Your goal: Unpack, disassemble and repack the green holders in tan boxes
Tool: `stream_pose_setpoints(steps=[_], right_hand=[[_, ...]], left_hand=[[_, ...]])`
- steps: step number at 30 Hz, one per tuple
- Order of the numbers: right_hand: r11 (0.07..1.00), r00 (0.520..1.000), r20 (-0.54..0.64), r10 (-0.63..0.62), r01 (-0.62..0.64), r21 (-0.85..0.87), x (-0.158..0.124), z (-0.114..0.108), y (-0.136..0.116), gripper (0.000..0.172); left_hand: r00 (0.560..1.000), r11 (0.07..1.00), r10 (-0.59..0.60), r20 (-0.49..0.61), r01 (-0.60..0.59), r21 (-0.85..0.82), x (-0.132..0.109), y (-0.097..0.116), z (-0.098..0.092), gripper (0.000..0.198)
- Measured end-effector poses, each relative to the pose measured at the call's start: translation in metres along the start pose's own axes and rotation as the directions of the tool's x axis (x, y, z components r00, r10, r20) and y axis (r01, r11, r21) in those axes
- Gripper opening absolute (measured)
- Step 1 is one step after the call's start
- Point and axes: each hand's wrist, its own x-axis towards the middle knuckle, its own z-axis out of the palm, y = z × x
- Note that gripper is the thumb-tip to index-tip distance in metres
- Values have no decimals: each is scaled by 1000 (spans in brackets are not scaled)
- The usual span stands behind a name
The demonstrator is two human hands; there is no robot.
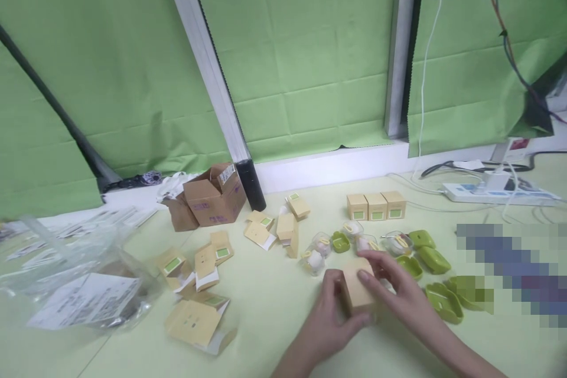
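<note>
Both hands are around a small tan cardboard box [358,284] above the near part of the table. My left hand [330,313] grips its left side, with the thumb along the near lower edge. My right hand [394,286] has its fingers on the far right edge and its thumb on the top face. Just beyond the hands are several clear-wrapped white items with yellow parts [313,261] and a small green tray [341,241]. To the right of my right hand lie several green plastic pieces [434,260]. What is inside the held box is hidden.
Three closed tan boxes [376,207] stand in a row at the back. Several unfolded boxes [195,322] lie to the left. Further around are a brown carton [215,198], a black cylinder [251,185], a clear plastic bag [101,295] and a white power strip [500,194] with cables.
</note>
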Motion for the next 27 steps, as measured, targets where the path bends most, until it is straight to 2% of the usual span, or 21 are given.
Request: stream_pose_setpoints(steps=[4, 10, 14, 18, 21, 23, 25, 27], right_hand=[[998, 998, 41, -56, 55, 18, 3, 2, 3, 24], [997, 998, 43, -41, 43, -60, 1, 0, -4, 25], [983, 987, 122, -106, 122, -133, 1, -1, -5, 27], [930, 948, 253, -193, 259, -261, 3, -8, -8, 28], [866, 888, 387, -249, 383, -320, 1, -16, -13, 28], [846, 858, 441, -264, 426, -321, 1, -22, -15, 39], [844, 878, 395, -271, 414, -341, 7, -31, -15, 43], [848, 933, 240, -268, 347, -401, 23, -49, -11, 43]], left_hand=[[1000, 1000, -22, -4, 22, -10, 0, -3, 1, 58], [999, 997, 15, -40, -18, -69, 0, -6, 2, 65], [998, 999, 27, -58, -29, -43, 0, -7, 2, 70], [998, 999, 47, -35, -47, 8, 2, -4, 0, 60], [995, 993, 102, -20, -100, 60, 0, 0, 0, 46], [994, 989, 105, -38, -100, 112, -1, 2, -1, 53], [995, 988, 64, -79, -52, 145, -2, 2, -3, 78], [980, 988, 46, -191, -17, 155, 1, 0, -8, 87]])
